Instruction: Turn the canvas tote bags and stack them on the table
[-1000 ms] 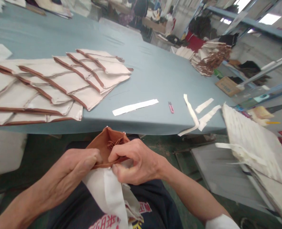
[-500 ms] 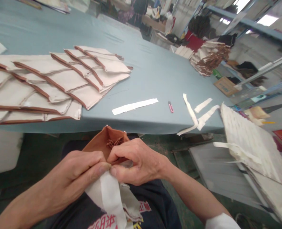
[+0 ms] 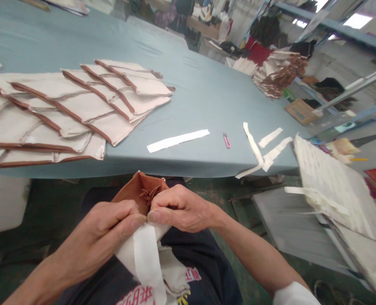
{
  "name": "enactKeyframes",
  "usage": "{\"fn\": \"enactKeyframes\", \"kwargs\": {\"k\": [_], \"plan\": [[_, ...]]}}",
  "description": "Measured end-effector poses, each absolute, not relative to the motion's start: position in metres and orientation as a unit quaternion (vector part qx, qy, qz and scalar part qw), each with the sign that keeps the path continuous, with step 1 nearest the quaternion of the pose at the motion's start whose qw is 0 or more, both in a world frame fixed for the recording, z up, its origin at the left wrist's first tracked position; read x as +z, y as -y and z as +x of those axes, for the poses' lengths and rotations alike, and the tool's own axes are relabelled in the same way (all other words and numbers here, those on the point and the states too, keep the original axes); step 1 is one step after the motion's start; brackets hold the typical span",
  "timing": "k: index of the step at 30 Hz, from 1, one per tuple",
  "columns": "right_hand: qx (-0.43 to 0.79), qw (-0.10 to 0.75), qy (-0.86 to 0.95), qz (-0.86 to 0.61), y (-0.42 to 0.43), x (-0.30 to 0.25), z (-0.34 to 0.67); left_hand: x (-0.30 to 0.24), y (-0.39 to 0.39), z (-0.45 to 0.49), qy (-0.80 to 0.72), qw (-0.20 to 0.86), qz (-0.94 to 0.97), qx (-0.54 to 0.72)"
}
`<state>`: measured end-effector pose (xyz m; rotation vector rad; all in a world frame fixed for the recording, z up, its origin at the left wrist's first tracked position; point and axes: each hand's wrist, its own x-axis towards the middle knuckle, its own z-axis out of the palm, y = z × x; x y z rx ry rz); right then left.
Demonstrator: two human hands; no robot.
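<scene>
Over my lap, my left hand [image 3: 111, 228] and my right hand [image 3: 181, 207] meet, both pinching the edge of a brown and cream fabric bag piece [image 3: 126, 192]. The brown side stands up beyond my fingers, with a bunch of thin brown cords [image 3: 149, 195] lying inside it. Below my fingertips hangs a white strip [image 3: 148, 254] against the cream cloth [image 3: 173, 267], which drapes onto my dark apron [image 3: 207, 258]. My thumbs press close together on the fabric edge, and the exact spot they grip is hidden.
Overlapping cream pieces with brown edging [image 3: 79, 106] cover the left of the blue-green table [image 3: 203, 93]. A white strip [image 3: 178, 140], a pink thread snipper [image 3: 226, 140] and several cream strips [image 3: 254, 148] lie near the front edge. A padded board [image 3: 340, 199] stands right.
My right hand has shifted slightly up, its fingers now closed tighter beside my left thumb. The bag piece has tilted a little, showing more cream cloth beneath my right hand.
</scene>
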<state>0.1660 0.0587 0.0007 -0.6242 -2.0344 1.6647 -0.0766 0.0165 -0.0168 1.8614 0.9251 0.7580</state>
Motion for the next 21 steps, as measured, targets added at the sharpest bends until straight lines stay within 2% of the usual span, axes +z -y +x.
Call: {"fn": "enactKeyframes", "kwargs": {"k": [4,10,13,17,21], "plan": [[0.536,0.209,0.781,-0.242,-0.058,0.002,0.173,-0.018,-0.017,-0.075,-0.371,0.431,0.761,0.313],[0.458,0.170,0.837,-0.247,-0.054,-0.002,0.174,-0.029,-0.012,-0.088,-0.417,0.333,0.788,0.308],[0.441,0.144,0.851,-0.245,-0.054,-0.006,0.169,-0.037,-0.003,-0.097,-0.454,0.337,0.774,0.285],[0.432,0.158,0.856,-0.237,-0.056,-0.006,0.167,-0.039,0.003,-0.098,-0.462,0.315,0.775,0.296],[0.421,0.162,0.862,-0.229,-0.054,-0.002,0.172,-0.034,0.008,-0.095,-0.463,0.340,0.769,0.281]]}}
